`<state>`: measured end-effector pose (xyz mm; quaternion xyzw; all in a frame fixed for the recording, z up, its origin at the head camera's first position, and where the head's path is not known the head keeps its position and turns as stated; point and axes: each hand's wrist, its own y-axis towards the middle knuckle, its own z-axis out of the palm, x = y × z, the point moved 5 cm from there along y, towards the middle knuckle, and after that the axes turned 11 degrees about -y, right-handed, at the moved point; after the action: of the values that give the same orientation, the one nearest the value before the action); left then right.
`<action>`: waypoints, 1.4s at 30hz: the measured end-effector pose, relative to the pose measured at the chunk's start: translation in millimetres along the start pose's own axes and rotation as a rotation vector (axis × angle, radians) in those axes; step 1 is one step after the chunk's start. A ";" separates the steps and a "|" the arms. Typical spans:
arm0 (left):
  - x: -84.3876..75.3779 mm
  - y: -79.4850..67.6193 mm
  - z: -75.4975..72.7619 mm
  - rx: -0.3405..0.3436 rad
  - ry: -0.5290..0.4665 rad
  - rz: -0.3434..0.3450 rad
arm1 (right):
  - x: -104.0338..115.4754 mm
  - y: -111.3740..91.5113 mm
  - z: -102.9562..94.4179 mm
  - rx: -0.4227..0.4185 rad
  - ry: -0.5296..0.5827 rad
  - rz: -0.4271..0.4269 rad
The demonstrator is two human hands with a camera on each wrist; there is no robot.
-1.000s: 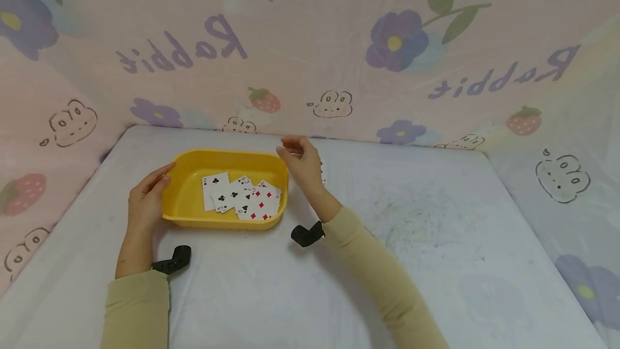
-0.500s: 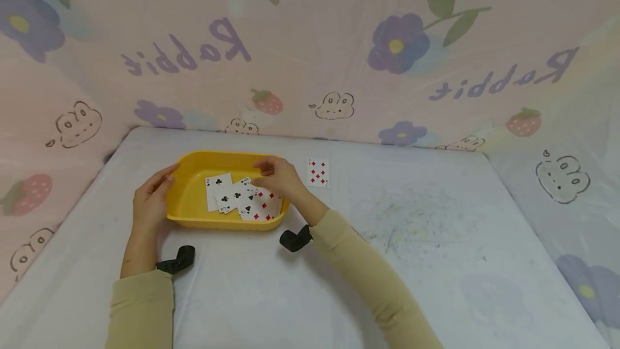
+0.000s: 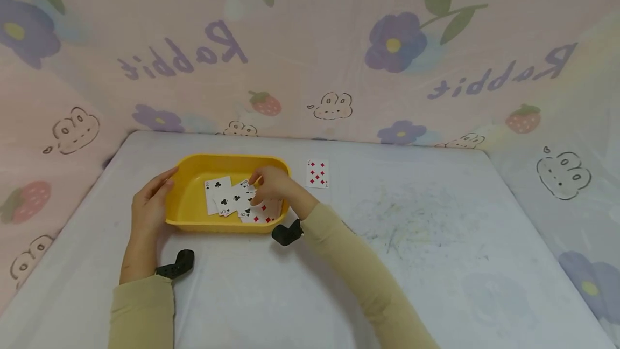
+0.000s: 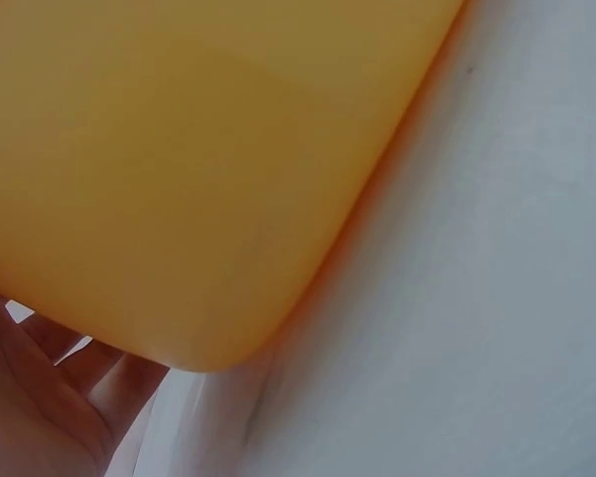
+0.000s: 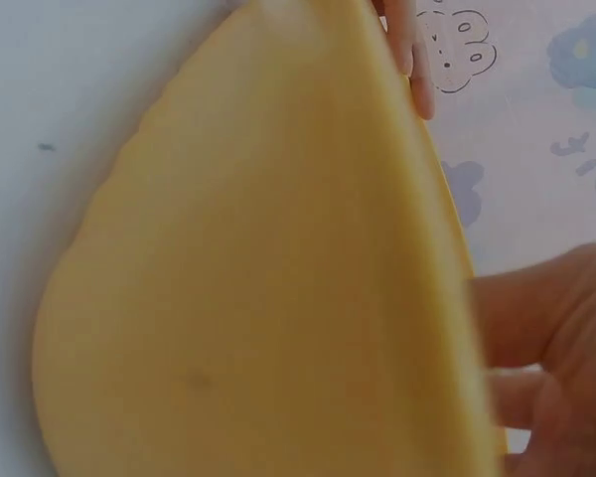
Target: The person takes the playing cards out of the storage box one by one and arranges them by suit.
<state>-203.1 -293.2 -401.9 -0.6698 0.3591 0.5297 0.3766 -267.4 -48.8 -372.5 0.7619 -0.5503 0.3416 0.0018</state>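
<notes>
A yellow plastic basin (image 3: 194, 225) stands on the white table. Inside it, several playing cards (image 3: 223, 193) lie face up and overlapping, black suits at the left and a diamond card (image 3: 263, 214) at the right. My left hand (image 3: 149, 206) rests at the basin's left end, straight fingers and thumb against the outside of the rim. My right hand (image 3: 273, 183) reaches over the right rim, thumb and fingers parted right at the cards and partly covering them. Basin walls block the cards from both wrist views. A seven of diamonds (image 3: 317, 173) lies outside the basin, to its right.
White cloth covers the table (image 3: 232, 295), with smudged dark marks (image 3: 416, 214) at the right. Behind and at the sides hangs a pink curtain (image 3: 290, 42) printed with flowers and rabbits. Each wrist carries a black camera mount, one of them (image 3: 287, 232) near the basin's right corner.
My right hand has moved left from beside the seven of diamonds, over the rim and down to the cards in the basin, uncovering that seven. My left hand keeps its place at the basin.
</notes>
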 end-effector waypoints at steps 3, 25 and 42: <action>1.2 0.3 -0.5 0.000 -0.008 -0.001 | 1.1 0.3 3.5 0.017 -0.031 0.027; -1.3 -2.9 -1.2 0.004 -0.001 0.030 | 4.5 -4.0 18.8 -0.074 -0.233 -0.048; -2.4 -3.9 0.7 0.004 -0.011 0.032 | 0.0 -6.2 7.0 -0.208 0.154 -0.193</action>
<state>-200.3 -290.6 -399.2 -0.6602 0.3687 0.5388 0.3712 -258.6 -49.0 -375.5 0.7785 -0.5051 0.3386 0.1558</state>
